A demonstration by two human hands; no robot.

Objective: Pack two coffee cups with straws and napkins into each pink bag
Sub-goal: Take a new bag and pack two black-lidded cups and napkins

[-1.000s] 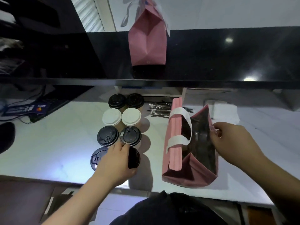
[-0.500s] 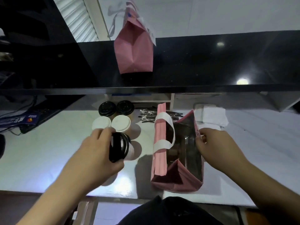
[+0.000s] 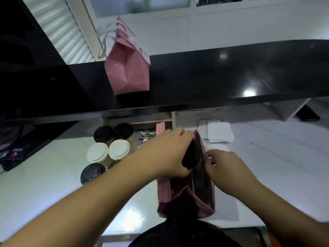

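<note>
An open pink bag (image 3: 163, 193) stands on the white counter in front of me. My left hand (image 3: 167, 154) grips a black-lidded coffee cup (image 3: 191, 155) and holds it over the bag's mouth. My right hand (image 3: 224, 168) pinches the bag's right rim and keeps it open. Several more cups stand to the left: two with black lids (image 3: 114, 132) at the back, two with white lids (image 3: 108, 151), one black-lidded cup (image 3: 92, 173) in front and another partly hidden behind my forearm. Wrapped straws (image 3: 147, 136) and white napkins (image 3: 218, 133) lie behind the bag.
A second pink bag (image 3: 128, 73) with white handles stands on the raised black ledge (image 3: 213, 82). A dark keyboard-like device with cards (image 3: 16, 150) lies at the far left. The white counter (image 3: 276, 166) stretches to the right of the bag.
My left hand has lifted a black-lidded cup from the group and carried it rightwards to the bag's opening. My right hand has stayed on the bag's rim.
</note>
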